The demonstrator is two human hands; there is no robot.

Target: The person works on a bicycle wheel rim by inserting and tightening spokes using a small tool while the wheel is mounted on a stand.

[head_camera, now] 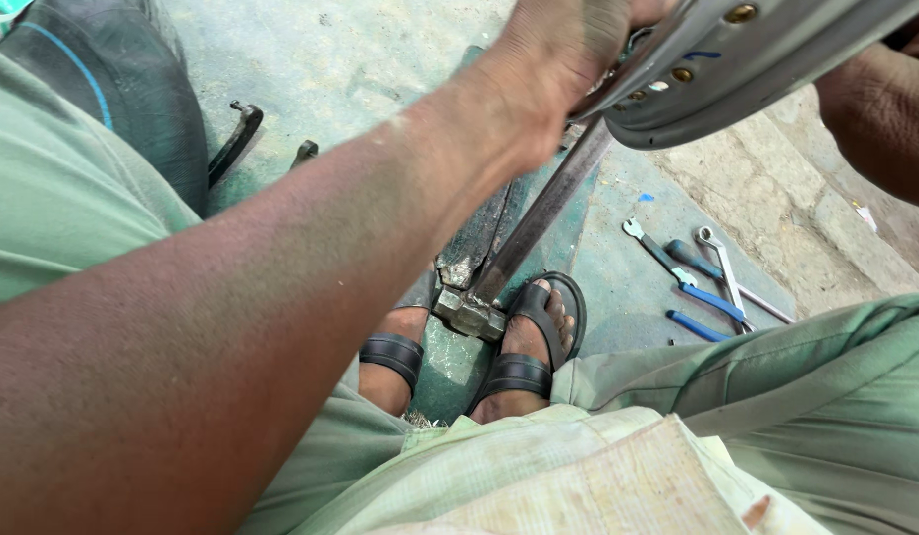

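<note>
1. The left hand is clenched over the edge of a grey metal wheel rim, fingers curled round its lip at the top of the view.
2. The right hand is out of sight; only its forearm shows behind the rim at the upper right, so its grasp cannot be told.
3. The rim sits on top of a long steel bar, which slants down to a blocky metal base between two feet in black sandals.
4. On the green-stained concrete floor lie blue-handled tools and spanners to the right, and a black tyre to the upper left.
</note>
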